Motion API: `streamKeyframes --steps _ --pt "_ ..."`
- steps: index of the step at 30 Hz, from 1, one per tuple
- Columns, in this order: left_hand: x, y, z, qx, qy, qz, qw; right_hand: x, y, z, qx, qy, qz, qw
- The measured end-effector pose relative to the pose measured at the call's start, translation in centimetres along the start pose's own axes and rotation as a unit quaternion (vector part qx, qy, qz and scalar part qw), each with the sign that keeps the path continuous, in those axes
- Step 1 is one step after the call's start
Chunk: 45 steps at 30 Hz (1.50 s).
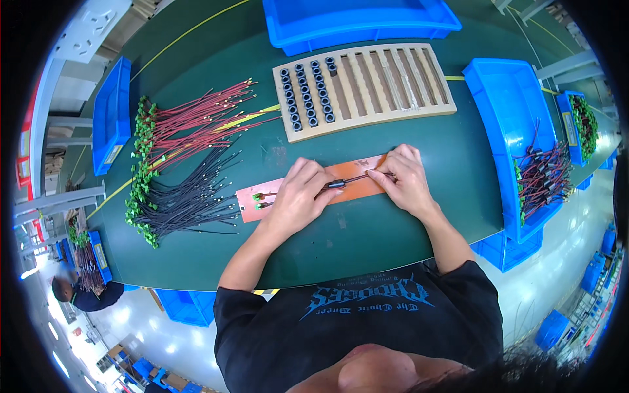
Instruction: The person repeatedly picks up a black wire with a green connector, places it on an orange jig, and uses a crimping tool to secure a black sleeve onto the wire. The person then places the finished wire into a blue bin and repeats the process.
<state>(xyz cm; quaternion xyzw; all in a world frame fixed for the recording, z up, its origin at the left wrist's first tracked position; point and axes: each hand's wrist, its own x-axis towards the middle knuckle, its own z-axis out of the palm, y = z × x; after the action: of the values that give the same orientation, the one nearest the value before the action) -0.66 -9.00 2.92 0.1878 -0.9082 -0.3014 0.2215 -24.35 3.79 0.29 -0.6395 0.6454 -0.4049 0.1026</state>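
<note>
A pair of thin wires [356, 178], one red and one black, stretches between my hands over an orange-brown board [362, 190]. My left hand [301, 188] is closed on the wires beside a black cylindrical core [336, 184], which sits around them. Green connectors [257, 197] at the wires' left end lie on the board's left part. Farther right, my right hand [407, 182] pinches the wires with thumb and fingers; their tips there are mostly hidden.
Behind the board stands a slotted wooden rack [393, 78] with black cores in its left columns. Red wires [196, 124] and black wires [190, 190] with green connectors lie left. A blue bin [504, 85] at right holds wire assemblies; another blue bin [360, 33] stands at the back.
</note>
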Motion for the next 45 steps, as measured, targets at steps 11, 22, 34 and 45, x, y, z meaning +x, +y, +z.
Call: streamKeyframes --steps 11,22,34,45 --pt "6.4 0.3 -0.4 -0.092 -0.132 0.006 0.987 -0.2 0.8 0.5 0.042 0.017 0.039 0.998" --pt "11.1 0.8 1.5 -0.126 -0.373 -0.191 0.899 -0.1 0.7 -0.2 0.063 0.008 0.047 0.997" --pt "10.2 0.8 0.7 -0.164 -0.34 -0.178 0.909 0.5 1.1 -0.2 0.074 -0.001 0.059 0.996" --pt "-0.4 0.3 -0.4 -0.011 0.022 0.059 0.998 0.3 1.2 -0.2 0.121 0.013 0.092 0.988"
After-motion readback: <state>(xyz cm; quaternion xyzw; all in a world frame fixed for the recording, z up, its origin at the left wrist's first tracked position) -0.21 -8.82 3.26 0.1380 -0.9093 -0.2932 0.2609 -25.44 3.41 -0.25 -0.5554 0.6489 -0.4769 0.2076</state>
